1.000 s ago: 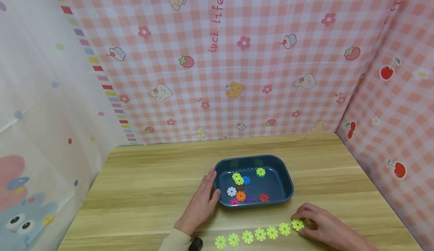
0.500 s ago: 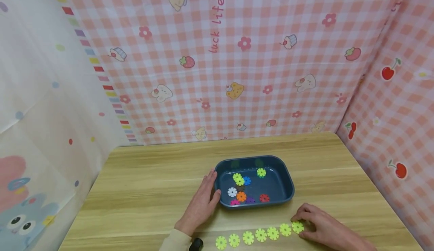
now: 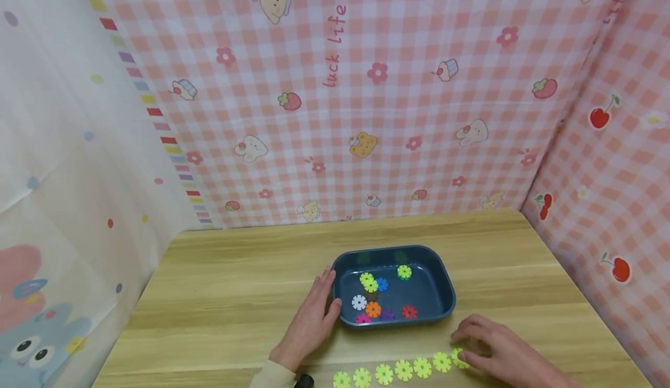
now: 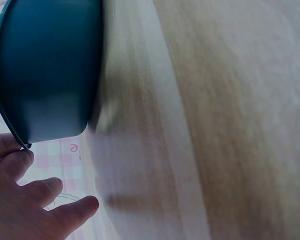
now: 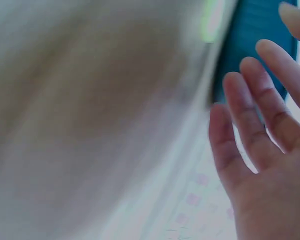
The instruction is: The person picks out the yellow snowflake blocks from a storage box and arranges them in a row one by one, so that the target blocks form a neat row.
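Dark-blue tray (image 3: 425, 292), long axis crosswise

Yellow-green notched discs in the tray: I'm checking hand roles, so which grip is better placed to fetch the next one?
Probably the right grip: it looks open and empty, near the blue tray holding those discs, while the left grip rests against the tray's left side.

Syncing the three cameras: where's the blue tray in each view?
Head: blue tray below centre, slightly right.
Left wrist: blue tray at upper left, cut off by the top edge.
Right wrist: blue tray at upper right, partly behind the right hand.
Shared landmark: pink-checked cloth.
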Action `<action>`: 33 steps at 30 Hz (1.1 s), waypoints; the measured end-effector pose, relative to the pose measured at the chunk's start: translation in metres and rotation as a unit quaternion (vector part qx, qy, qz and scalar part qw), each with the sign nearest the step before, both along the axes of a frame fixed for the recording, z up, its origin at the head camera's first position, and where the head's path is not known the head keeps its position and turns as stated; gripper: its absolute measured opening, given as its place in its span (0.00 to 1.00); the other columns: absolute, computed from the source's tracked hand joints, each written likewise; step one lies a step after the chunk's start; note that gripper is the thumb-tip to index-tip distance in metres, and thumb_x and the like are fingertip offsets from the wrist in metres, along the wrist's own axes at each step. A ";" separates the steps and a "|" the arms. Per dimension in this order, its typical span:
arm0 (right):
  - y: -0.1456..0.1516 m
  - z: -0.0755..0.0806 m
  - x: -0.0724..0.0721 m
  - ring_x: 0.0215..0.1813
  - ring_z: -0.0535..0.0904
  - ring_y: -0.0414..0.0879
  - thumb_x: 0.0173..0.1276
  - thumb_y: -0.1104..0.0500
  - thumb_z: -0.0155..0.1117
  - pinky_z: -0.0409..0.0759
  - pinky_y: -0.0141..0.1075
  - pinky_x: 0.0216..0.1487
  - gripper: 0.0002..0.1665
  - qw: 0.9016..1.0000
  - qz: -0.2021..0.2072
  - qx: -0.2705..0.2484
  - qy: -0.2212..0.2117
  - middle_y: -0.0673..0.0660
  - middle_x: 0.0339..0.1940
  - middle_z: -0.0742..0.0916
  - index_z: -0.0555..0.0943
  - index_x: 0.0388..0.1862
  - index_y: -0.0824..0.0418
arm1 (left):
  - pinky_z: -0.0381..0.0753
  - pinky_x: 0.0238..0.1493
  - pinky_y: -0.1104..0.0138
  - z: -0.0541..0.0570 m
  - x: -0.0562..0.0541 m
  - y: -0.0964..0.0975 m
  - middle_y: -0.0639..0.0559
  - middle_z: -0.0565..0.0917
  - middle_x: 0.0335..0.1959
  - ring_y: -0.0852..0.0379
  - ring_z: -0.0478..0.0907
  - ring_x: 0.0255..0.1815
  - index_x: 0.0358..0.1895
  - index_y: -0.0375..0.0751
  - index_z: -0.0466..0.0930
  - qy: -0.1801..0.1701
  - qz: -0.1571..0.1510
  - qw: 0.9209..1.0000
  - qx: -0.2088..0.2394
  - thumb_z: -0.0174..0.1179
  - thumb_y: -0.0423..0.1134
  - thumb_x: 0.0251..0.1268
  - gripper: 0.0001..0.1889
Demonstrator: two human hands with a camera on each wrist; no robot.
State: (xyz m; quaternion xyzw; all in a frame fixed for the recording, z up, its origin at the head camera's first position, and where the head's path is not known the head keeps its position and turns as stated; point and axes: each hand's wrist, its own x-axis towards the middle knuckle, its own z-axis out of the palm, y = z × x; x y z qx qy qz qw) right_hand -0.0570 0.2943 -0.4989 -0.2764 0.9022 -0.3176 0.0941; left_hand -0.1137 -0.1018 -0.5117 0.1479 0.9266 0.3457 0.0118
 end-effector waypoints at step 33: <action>-0.083 0.083 -0.071 0.48 0.83 0.38 0.72 0.57 0.71 0.87 0.40 0.45 0.10 0.976 0.025 -0.054 0.211 0.43 0.50 0.85 0.88 0.50 0.50 | 0.57 0.79 0.45 0.000 0.001 0.000 0.49 0.52 0.85 0.40 0.51 0.83 0.84 0.43 0.54 -0.006 0.006 1.000 0.006 0.50 0.46 0.83 0.33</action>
